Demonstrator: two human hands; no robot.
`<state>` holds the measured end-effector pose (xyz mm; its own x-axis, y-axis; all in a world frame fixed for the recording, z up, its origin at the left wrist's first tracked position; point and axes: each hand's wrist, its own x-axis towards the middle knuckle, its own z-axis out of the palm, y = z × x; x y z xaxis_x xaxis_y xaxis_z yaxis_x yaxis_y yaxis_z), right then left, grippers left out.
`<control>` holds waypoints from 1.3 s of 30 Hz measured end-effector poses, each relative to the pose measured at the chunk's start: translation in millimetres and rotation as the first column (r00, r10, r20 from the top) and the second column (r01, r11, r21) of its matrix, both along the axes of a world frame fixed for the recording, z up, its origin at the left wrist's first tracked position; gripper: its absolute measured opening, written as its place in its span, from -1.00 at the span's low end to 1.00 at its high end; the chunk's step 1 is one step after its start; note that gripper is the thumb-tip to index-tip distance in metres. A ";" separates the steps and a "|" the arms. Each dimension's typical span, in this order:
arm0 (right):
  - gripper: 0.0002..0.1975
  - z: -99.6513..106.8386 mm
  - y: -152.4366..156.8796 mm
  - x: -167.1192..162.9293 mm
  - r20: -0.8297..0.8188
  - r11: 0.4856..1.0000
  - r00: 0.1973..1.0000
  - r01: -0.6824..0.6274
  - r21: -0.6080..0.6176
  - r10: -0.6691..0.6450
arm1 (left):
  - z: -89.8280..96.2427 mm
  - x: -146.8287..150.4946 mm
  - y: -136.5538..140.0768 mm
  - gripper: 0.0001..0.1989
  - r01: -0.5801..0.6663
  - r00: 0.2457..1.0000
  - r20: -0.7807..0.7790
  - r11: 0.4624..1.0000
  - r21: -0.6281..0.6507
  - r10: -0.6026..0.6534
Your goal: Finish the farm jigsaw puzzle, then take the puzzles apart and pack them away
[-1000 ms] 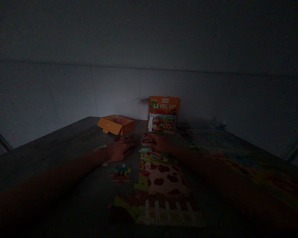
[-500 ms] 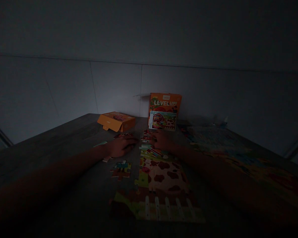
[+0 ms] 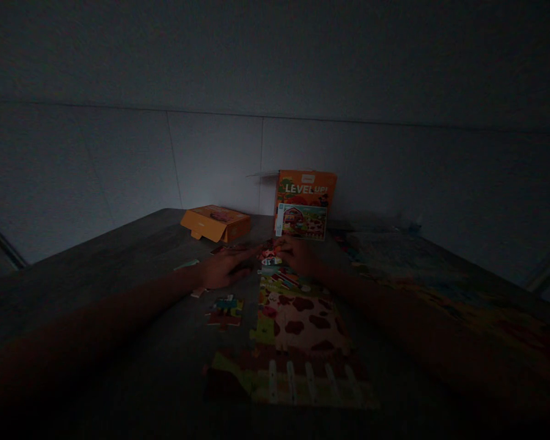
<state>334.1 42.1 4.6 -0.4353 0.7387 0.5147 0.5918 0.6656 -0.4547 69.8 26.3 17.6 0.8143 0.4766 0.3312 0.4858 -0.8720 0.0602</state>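
Note:
A partly joined jigsaw puzzle [image 3: 309,324] with a spotted cow and a white fence lies on the table in front of me. At its far end, my right hand [image 3: 300,256] is closed with its fingertips on a reddish puzzle piece [image 3: 270,251]. From the left, my left hand [image 3: 222,269] stretches its fingers flat, the foremost reaching that same piece. Below my left hand rests a loose puzzle piece [image 3: 226,310] with a blue figure on it. Dim light hides the fingertip contact in part.
An orange open box [image 3: 215,223] lies at the back left. Behind the puzzle stands an orange "LEVEL UP!" box [image 3: 307,186] with a picture card [image 3: 301,221] leaning on it. A colourful sheet with clear plastic [image 3: 403,256] covers the right side. A pale wall closes the back.
My left hand's fingers have stretched out to the right, up to the reddish piece. The pieces by my right hand have shifted slightly and sit closer to the joined puzzle.

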 end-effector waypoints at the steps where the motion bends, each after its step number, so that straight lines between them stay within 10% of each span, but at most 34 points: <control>1: -0.86 -0.2 0.1 0.0 -0.008 1.000 1.000 -0.011 -0.006 0.011 | 0.4 0.6 0.2 -0.40 0.017 1.000 -0.005 1.000 -0.001 -0.017; 26: -0.56 0.4 -11.5 1.3 0.152 0.987 0.988 -0.048 0.152 0.025 | 0.2 1.5 1.9 -0.64 0.009 0.992 0.123 0.991 -0.131 0.007; 34: -0.67 7.2 -22.6 -3.4 0.293 0.872 0.956 -0.163 0.462 0.023 | 20.7 12.4 -9.1 -0.67 0.006 0.902 0.381 0.876 -0.482 0.203; 39: -0.59 10.8 -27.0 -3.7 0.403 0.822 0.911 -0.293 0.488 0.086 | 42.8 2.3 -8.3 -0.73 0.100 0.966 0.249 0.792 -0.602 0.067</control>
<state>330.5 15.1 15.4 -0.7623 0.2797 0.5837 0.4754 0.8539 0.2117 72.0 18.0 60.4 0.7556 0.6333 0.1672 0.3677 -0.6213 0.6920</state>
